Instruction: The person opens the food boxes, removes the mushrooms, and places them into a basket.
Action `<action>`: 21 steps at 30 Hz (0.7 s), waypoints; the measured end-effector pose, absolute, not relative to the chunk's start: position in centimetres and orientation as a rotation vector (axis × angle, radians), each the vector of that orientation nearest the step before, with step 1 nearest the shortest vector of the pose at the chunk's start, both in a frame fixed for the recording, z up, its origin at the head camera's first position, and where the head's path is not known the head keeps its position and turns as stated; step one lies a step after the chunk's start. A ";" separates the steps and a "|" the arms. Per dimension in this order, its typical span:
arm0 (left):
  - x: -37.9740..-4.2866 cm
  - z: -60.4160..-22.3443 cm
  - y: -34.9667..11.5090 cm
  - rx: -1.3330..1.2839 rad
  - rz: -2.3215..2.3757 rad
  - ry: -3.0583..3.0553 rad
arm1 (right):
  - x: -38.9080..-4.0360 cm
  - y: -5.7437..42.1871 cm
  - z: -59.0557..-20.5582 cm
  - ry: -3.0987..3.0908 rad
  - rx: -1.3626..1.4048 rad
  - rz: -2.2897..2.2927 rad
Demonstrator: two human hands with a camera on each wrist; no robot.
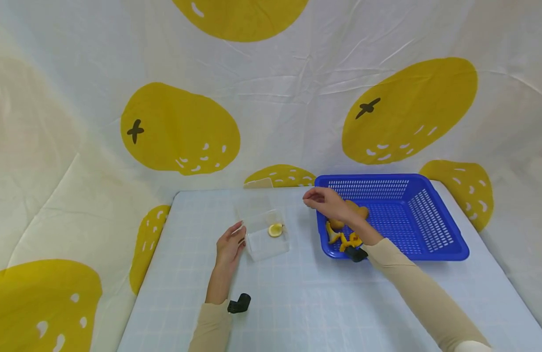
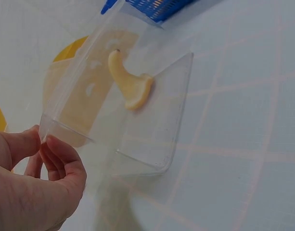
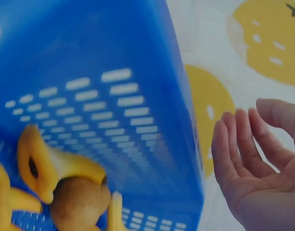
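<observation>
A clear plastic box (image 1: 267, 253) stands on the table in front of me, with a clear flap (image 1: 253, 205) raised behind it. Inside lies a yellow, trumpet-shaped mushroom (image 2: 130, 84), like a chanterelle. My left hand (image 1: 229, 247) is at the box's left side; in the left wrist view, thumb and fingertips pinch the edge of the plastic. My right hand (image 1: 327, 201) hovers over the left rim of a blue basket (image 1: 462, 250). Nothing sits between its loosely bent fingers in the right wrist view.
In the basket's left part lie several yellow mushrooms (image 3: 65, 163) and round brown pieces (image 3: 80, 204). The basket stands at the back right of a pale checked table (image 1: 297, 308). A cloth (image 1: 288, 122) with large yellow fruit prints hangs behind the table.
</observation>
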State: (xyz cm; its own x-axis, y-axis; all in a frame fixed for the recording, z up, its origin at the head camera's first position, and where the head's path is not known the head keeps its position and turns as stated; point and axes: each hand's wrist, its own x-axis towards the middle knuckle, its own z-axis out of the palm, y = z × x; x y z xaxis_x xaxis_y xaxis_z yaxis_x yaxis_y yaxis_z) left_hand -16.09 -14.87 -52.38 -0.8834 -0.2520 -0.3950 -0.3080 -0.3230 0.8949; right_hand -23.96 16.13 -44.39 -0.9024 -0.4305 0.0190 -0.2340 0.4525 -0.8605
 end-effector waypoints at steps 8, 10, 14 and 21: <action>-16.1 -52.5 -14.9 -0.747 2.423 1.795 | -23.7 13.4 -45.2 2.500 -0.615 -1.409; -16.1 -52.5 -14.9 -0.749 2.424 1.792 | -23.7 12.7 -45.4 2.499 -0.642 -1.396; -16.2 -52.5 -14.9 -0.753 2.425 1.789 | -23.6 11.3 -45.7 2.468 -0.727 -1.394; -16.3 -52.8 -14.9 -0.753 2.440 1.782 | -23.3 9.1 -46.5 2.410 -0.841 -1.385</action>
State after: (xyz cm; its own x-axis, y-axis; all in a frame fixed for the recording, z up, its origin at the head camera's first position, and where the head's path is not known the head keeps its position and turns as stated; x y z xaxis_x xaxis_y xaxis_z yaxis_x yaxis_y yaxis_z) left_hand -16.34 -14.93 -52.75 -0.8828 -0.2544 -0.3949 -0.2987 -0.3448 0.8899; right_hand -23.33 9.13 -46.49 -0.8067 -0.5859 0.0774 -0.3618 0.3860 -0.8486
